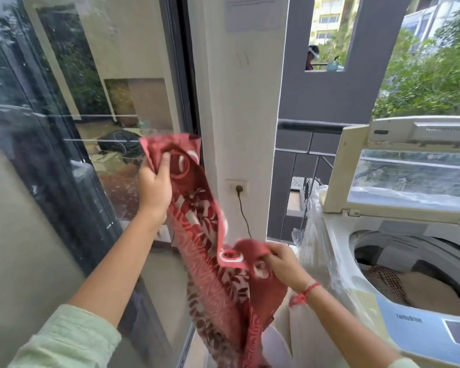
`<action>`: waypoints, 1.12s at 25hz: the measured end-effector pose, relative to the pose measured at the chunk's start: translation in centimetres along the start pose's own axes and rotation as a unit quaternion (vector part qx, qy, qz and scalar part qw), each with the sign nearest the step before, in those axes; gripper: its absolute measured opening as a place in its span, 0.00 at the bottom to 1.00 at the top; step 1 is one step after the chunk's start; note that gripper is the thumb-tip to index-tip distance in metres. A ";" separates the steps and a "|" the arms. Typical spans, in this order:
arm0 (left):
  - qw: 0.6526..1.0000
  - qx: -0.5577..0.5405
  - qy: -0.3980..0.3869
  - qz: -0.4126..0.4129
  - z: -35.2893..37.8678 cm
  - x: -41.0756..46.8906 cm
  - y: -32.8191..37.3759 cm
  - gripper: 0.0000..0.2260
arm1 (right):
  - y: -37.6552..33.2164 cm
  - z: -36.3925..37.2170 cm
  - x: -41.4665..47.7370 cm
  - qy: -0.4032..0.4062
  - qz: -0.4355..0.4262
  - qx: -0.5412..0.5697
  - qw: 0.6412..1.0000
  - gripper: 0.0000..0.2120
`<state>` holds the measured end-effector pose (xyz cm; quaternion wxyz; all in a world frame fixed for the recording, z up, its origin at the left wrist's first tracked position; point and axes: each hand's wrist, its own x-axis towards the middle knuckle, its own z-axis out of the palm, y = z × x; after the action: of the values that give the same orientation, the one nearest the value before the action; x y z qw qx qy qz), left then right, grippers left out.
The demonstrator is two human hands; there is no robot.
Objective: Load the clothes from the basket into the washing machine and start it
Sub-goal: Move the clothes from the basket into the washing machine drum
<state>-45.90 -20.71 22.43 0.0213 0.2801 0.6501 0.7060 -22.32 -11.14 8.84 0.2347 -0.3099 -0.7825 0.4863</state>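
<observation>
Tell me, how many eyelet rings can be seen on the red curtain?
3. One ring by the left hand, one on the middle fold, one by the right hand. The red curtain's folds may hide more.

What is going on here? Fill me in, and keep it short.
A person is loading laundry. The left hand is raised and grips the top edge of a red patterned cloth, while the right hand pinches the same cloth lower down, so it hangs stretched between them. To the right stands the washing machine with its lid up, and some clothes lie in the drum. The red cloth is not yet in the machine.
</observation>
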 end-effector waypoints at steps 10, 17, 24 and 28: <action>0.963 -0.180 -0.188 -0.073 4.9 -9.3 -0.4 0.18 | -16.1 -2.8 5.8 0.185 -0.094 0.038 0.977 0.20; 0.957 -0.115 -0.255 -0.076 5.4 -9.9 -3.1 0.20 | -13.4 -3.4 6.5 0.176 -0.069 -0.050 0.981 0.20; 0.923 -0.007 -0.379 0.065 1.7 -4.9 -1.6 0.08 | -9.2 -6.0 4.4 0.004 -0.141 -0.006 0.990 0.07; 0.867 0.086 -0.482 0.092 0.0 -2.5 -1.5 0.10 | -2.7 -4.2 2.9 -0.093 -0.094 -0.026 0.991 0.24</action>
<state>-44.28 -21.45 20.15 0.2427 0.6447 0.5885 0.4233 -22.20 -7.38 13.27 0.1974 -0.1943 -0.8393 0.4678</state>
